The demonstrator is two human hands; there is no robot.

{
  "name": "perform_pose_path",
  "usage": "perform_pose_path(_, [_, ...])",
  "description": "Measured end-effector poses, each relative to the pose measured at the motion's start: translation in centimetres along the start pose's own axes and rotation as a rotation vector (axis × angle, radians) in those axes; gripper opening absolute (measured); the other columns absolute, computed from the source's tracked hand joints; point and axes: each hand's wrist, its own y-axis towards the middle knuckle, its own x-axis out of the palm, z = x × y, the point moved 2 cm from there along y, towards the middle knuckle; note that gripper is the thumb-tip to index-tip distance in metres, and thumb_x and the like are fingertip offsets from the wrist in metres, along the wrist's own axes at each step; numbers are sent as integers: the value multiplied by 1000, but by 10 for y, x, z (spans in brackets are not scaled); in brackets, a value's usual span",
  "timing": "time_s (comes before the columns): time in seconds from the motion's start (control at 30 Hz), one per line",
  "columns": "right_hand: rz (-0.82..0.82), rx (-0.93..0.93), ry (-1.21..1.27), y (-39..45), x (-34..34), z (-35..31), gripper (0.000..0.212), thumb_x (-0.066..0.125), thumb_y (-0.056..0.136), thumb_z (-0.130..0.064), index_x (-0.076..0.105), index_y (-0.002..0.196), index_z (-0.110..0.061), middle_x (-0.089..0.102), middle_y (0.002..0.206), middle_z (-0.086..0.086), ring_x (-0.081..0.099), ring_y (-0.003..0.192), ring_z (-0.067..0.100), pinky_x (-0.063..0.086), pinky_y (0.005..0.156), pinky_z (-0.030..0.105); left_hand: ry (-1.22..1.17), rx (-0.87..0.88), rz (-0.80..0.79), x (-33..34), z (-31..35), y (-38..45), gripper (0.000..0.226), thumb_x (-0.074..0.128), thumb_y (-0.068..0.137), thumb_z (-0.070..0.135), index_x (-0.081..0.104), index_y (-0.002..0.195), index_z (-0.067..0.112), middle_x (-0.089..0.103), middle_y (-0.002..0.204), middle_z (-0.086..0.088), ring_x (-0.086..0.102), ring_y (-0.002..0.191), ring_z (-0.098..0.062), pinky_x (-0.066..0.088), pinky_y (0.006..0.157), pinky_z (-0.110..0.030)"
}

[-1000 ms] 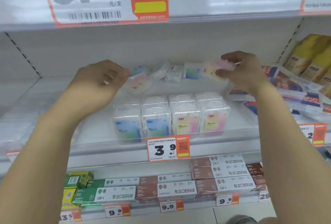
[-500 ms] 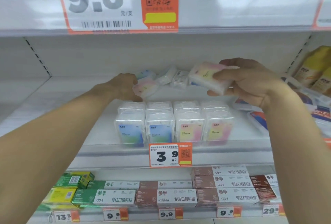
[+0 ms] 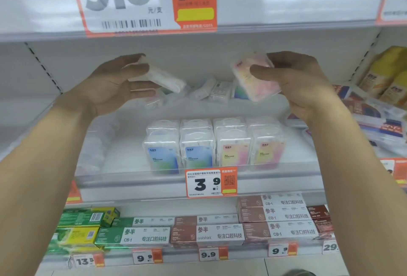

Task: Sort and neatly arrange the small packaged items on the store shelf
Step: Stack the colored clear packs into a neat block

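I see a white metal shelf unit (image 3: 136, 59) filling the frame, its slotted upright (image 3: 44, 68) at left, under flat, even light.

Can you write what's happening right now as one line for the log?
left hand: holds clear pack | right hand: holds pink-yellow pack | both lifted above shelf | front row: upright, tidy | back packs: jumbled

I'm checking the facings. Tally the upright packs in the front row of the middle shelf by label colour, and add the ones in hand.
Blue-green label, front row: 2
Pink-yellow label, front row: 2
Pink-yellow pack in the right hand: 1
Pack in the left hand, label not visible: 1
Total: 6
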Motion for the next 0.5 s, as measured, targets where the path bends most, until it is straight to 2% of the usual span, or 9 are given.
perform_pose_path(0.07, [10,-11,-60,-1,8,0,51,85,71,-18,64,117,-15,72,108,4,71,97,21,54,74,30,30,6,-23,1,-3,-5,47,60,91,29,54,132,7,65,115,-7,67,103,-28,53,91,-39])
perform_pose_path(0.13, [-1,-39,-137,-2,17,0,57,81,78,-18,54,128,-21,67,109,4,68,95,21,51,69,30,30,6,-4,3,-7,-8,34,50,95,38,62,117,14,69,105,-1,67,99,-22,49,93,-38])
perform_pose_path(0.2, [-16,-126,-279,-4,25,-3,69,74,84,-18,39,141,-31,61,107,2,65,92,19,51,69,28,21,10,23,6,-10,-8,36,48,94,46,63,111,18,69,101,1,66,98,-20,47,94,-37])
perform_pose_path(0.27, [-37,-212,-404,-7,33,-7,73,68,87,-14,31,145,-38,57,107,3,63,91,20,54,75,31,-2,24,78,7,-13,-7,41,46,95,49,62,114,17,65,107,-4,62,102,-23,45,97,-40])
perform_pose_path(0.37, [-94,-241,-469,-7,46,-9,57,66,84,-13,47,132,-37,56,109,-1,61,100,25,57,85,45,-85,63,165,11,-19,-7,44,48,98,41,57,127,9,61,116,-13,62,105,-30,46,99,-46])
perform_pose_path(0.43, [-97,-213,-479,-7,53,-8,51,72,80,-15,53,123,-34,57,98,-9,63,98,24,57,84,42,-153,93,227,12,-23,-8,37,51,97,28,56,127,6,62,116,-15,64,107,-35,52,95,-48])
perform_pose_path(0.5, [-65,-207,-482,-7,56,-7,51,78,76,-17,54,119,-30,57,94,-10,64,96,22,56,81,38,-154,115,293,12,-26,-9,31,51,95,17,57,123,4,61,113,-16,65,105,-37,55,89,-47])
